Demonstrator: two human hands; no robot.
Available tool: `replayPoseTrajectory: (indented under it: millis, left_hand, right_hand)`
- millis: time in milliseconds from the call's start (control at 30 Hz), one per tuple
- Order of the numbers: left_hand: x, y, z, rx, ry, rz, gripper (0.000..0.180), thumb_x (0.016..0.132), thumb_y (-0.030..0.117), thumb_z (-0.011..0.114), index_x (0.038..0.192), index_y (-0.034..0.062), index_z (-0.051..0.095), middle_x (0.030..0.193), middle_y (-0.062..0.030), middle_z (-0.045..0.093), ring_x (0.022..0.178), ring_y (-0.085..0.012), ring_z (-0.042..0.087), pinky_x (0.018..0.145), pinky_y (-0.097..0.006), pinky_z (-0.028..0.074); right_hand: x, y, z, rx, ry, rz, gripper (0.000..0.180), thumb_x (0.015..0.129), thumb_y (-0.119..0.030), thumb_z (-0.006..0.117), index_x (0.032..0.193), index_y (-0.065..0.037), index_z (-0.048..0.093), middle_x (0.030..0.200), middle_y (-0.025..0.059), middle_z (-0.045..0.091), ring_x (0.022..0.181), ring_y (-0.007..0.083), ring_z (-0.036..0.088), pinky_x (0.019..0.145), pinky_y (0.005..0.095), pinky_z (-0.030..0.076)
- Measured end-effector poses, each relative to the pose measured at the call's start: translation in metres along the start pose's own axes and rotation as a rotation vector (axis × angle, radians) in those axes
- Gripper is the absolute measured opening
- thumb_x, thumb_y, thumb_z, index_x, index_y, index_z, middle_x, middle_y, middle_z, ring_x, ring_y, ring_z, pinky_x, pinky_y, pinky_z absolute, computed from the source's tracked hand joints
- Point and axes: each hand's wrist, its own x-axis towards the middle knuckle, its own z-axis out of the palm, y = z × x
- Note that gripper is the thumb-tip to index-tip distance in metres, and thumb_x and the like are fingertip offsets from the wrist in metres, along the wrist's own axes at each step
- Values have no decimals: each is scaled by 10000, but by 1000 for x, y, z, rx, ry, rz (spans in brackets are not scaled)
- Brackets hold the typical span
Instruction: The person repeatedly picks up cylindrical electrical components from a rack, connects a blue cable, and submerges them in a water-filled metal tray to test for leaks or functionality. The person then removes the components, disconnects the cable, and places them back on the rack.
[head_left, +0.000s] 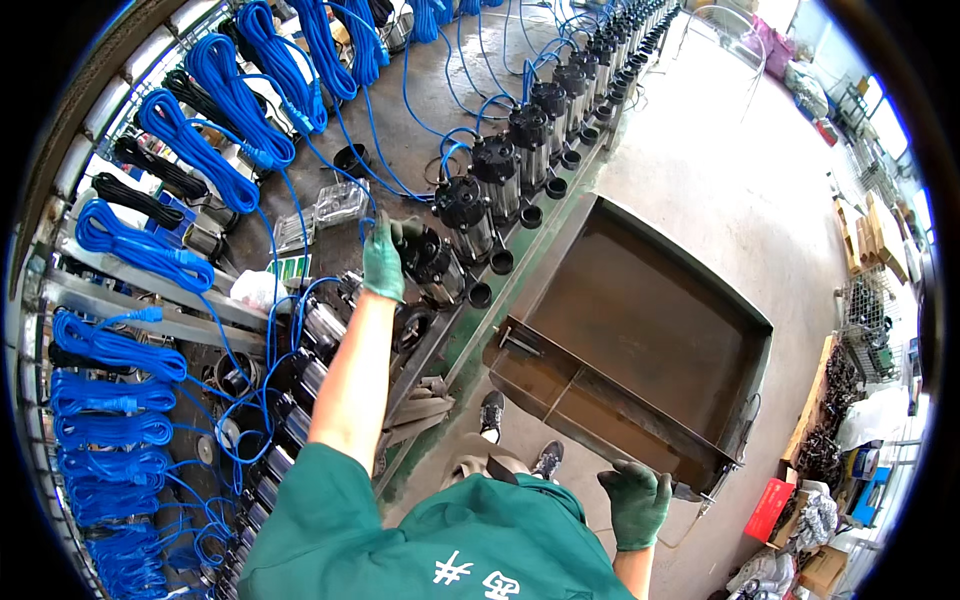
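Note:
My left hand (pixel 384 262), in a green work glove with dark fingertips, reaches to a steel submersible pump (pixel 440 284) with a black top. Its fingers are curled by the pump's upper edge, beside a blue cable (pixel 368 205); what they grip is hidden. This pump stands in a long row with others like it, such as the pump (pixel 466 215) just beyond. My right hand (pixel 638 508), gloved the same way, hangs near the close corner of a metal water trough (pixel 690 262). Its fingers are loosely bent and apart, with nothing in them.
Coiled blue cables (pixel 185 150) hang along a rack on the left. The pumps stand on a rail (pixel 425 350), with black outlet rings along its side. Clear plastic trays (pixel 340 203) lie behind them. Boxes and wire crates (pixel 868 310) line the right side.

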Motion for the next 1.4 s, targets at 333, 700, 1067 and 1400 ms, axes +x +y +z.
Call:
replayPoseTrajectory:
  millis: [333, 700, 1067, 1400]
  left_hand:
    - [-133, 130, 65, -185, -377, 93, 569, 1141, 482, 486, 719, 102, 513, 687, 7, 453, 604, -117, 430, 681, -319, 449]
    - [-212, 72, 92, -694, -461, -557, 501, 1153, 399, 478, 717, 163, 403, 652, 8, 300, 797, -227, 513, 1094, -433, 432]
    - [-259, -101, 88, 96, -406, -882, 443, 1115, 473, 557, 963, 94, 727, 865, -5, 683, 792, -129, 628, 760, -327, 529]
    - [-241, -118, 86, 643, -625, -934, 517, 1083, 509, 559, 983, 47, 770, 740, -63, 712, 523, -163, 592, 453, -340, 483]
  right_hand:
    - [77, 27, 74, -564, 245, 225, 433, 1089, -242, 563, 1490, -80, 545, 1346, 165, 665, 1034, 258, 720, 919, 454, 611]
    - [91, 36, 43, -988, 526, -51, 370, 998, -17, 584, 1358, -104, 602, 1019, 82, 715, 771, 145, 703, 654, 297, 606]
    - [63, -17, 18, -1714, 665, -199, 359, 843, -186, 783, 1177, -77, 709, 941, 207, 780, 866, 343, 779, 814, 428, 612]
    - [80, -20, 10, -1849, 574, -72, 468, 884, -375, 794, 1266, -119, 709, 1067, 145, 775, 984, 351, 758, 883, 459, 602]
